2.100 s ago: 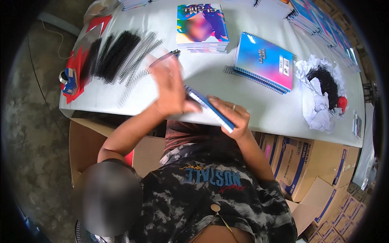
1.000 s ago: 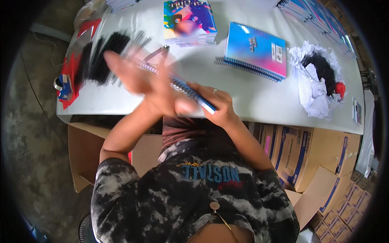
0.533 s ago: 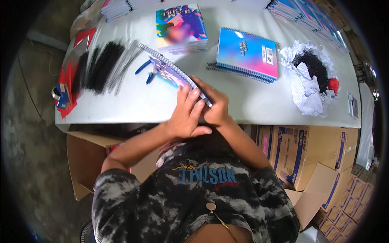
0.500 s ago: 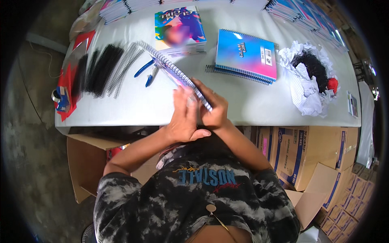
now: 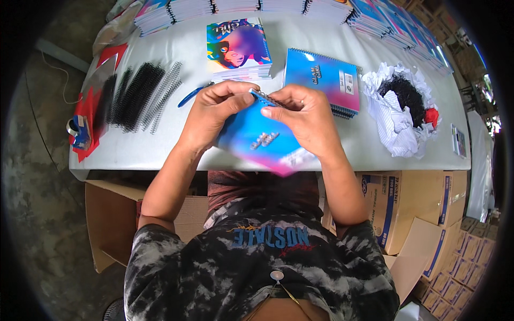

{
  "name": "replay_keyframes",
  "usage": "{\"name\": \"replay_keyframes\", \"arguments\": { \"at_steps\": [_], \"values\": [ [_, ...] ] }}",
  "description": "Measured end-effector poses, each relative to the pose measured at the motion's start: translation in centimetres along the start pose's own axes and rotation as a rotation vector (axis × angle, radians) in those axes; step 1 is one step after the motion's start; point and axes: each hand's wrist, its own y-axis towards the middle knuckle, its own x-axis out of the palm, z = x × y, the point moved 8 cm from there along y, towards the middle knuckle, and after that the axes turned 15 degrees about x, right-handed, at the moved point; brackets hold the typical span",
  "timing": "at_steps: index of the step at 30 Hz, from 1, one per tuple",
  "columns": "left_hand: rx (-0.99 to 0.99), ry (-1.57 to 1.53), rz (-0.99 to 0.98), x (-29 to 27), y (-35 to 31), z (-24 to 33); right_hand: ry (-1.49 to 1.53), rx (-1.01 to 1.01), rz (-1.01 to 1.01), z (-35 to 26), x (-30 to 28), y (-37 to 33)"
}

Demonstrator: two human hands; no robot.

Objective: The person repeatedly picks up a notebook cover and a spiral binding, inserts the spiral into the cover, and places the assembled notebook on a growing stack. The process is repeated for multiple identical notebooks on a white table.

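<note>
A blue and pink spiral notebook (image 5: 267, 134) hangs tilted between my hands over the table's front edge. My left hand (image 5: 217, 109) pinches its upper left corner, thumb on the cover. At the bound top edge my right hand (image 5: 305, 115) grips with thumb and fingers, partly covering the coil. Behind my right hand lie stacked blue and pink spiral notebooks (image 5: 321, 69). A pile of notebooks with a colourful cover (image 5: 235, 45) stands beyond my left hand. Next to my left hand is a blue-handled tool (image 5: 191, 95), partly hidden.
Black spiral coils (image 5: 140, 93) and a lighter row of coils (image 5: 165, 91) lie at left, near a blue tape dispenser (image 5: 81, 132). Crumpled paper (image 5: 396, 128) holds black coil scraps at right. Notebook stacks (image 5: 235, 5) line the far edge. Cardboard boxes (image 5: 412, 206) stand below the table.
The notebook has turned from edge-on, coil toward the left, to cover-up with its bound edge away from me. My left hand has gone from open fingers to pinching its corner.
</note>
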Motion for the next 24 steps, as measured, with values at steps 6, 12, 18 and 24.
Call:
{"name": "replay_keyframes", "arguments": {
  "at_steps": [6,12,18,24],
  "values": [
    [0.042,0.044,-0.276,1.2,1.8,0.4,-0.152,-0.081,0.205,0.0,-0.3,-0.3],
    [0.196,0.412,-0.375,1.7,2.8,2.1,-0.182,-0.207,0.354,-1.2,-0.8,-1.7],
    [0.334,0.342,0.078,1.0,6.0,0.1,0.570,-0.579,0.645,-2.2,-11.2,-3.0],
    [0.244,0.930,0.259,3.8,7.8,-6.6,-0.242,-0.221,1.211,6.4,-18.5,-1.9]
  ]
}}
